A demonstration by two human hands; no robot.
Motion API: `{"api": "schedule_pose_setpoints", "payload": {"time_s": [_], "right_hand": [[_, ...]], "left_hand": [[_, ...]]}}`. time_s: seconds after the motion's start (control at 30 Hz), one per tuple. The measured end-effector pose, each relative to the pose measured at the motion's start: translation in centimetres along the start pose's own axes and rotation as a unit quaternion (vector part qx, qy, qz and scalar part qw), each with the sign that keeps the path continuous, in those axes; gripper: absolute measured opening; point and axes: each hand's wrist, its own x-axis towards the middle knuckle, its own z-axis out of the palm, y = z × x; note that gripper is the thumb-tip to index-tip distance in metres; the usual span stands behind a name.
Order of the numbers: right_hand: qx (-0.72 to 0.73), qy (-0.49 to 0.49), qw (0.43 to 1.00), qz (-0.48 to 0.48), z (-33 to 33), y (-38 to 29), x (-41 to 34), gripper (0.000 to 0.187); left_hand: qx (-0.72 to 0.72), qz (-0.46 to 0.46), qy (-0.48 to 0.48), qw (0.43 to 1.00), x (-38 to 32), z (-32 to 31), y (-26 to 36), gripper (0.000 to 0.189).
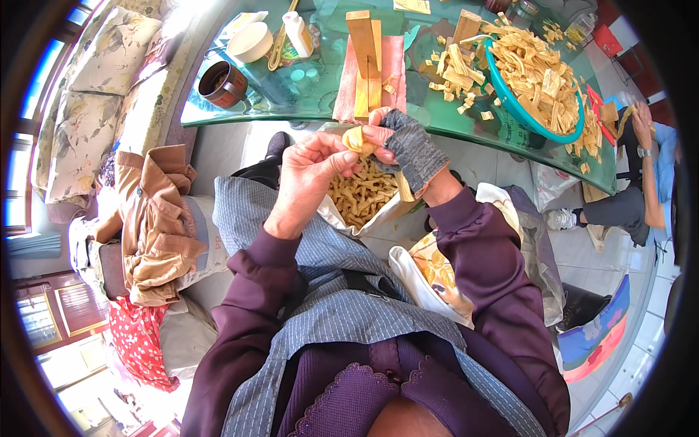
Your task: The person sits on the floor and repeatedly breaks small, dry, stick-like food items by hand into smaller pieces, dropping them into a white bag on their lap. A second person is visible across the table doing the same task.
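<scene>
A pale yellow strip (357,141), looped into a knot, is pinched between my two hands above my lap. Bare thumb and fingers of my left hand (314,164) grip the loop from the left. On the other side, my right hand (404,143), in a grey knitted fingerless glove, holds the same strip, and a tail hangs below that wrist. Beneath the hands, an open white bag (349,228) is full of small knotted yellowish pieces (365,198). Just beyond, a wooden block stand (367,60) rests on a pink cloth (394,71) at the table edge.
On the glass table (437,117), a teal basket (505,104) is heaped with strips beside a loose pile (457,74). A mug (223,84), white bowl (250,42) and white bottle (297,34) stand left. Another person's arm (650,180) is at right; brown clothing (158,229) lies left.
</scene>
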Motion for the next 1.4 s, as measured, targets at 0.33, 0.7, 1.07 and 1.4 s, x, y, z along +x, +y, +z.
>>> {"api": "schedule_pose_setpoints", "payload": {"time_s": [0.33,0.7,1.07,1.4], "right_hand": [[-0.042,0.043,0.998,-0.024,-0.5,0.2,-0.1,0.020],[-0.598,-0.089,0.793,-0.076,0.2,5.2,0.7,0.044],[-0.650,-0.103,0.686,-0.311,2.6,6.5,-1.0,0.023],[0.110,-0.124,0.974,0.152,1.5,4.6,0.9,0.018]], "left_hand": [[0.332,0.110,0.103,0.931,-1.3,-1.3,2.3,0.025],[0.680,0.164,-0.037,0.714,-1.5,-1.6,-0.7,0.015],[0.691,0.265,-0.054,0.671,1.1,-7.5,-3.0,0.011],[-0.270,-0.111,-0.029,0.956,0.5,0.5,-2.8,0.045]]}}
